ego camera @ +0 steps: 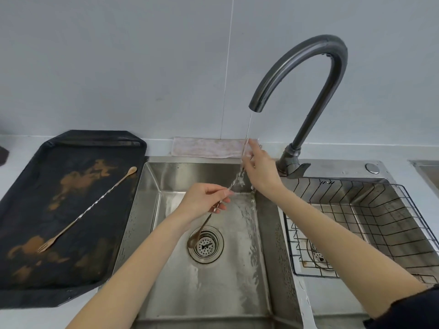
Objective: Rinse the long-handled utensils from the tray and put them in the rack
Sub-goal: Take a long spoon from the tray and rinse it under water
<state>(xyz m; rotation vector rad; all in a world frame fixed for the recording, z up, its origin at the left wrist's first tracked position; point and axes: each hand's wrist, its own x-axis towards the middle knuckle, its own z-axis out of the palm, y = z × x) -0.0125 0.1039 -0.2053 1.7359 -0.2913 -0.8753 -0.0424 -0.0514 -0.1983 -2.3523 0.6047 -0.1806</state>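
The left hand (202, 203) pinches the twisted shaft of a long spoon (215, 210) between thumb and fingertips, a narrow grip closed on the metal. The right hand (260, 172) closes its fingers around the spoon's upper end, under the stream from the tap (308, 74). The spoon's long axis runs on a slant: bowl low and toward the near left, hanging over the drain (206, 245) of the sink (166, 269), upper end high and to the far right. A second utensil (88, 210), fork-tipped, lies diagonally on the dark tray (35, 269) on the bench, fork end nearest. The wire rack (356, 222) sits in the right basin.
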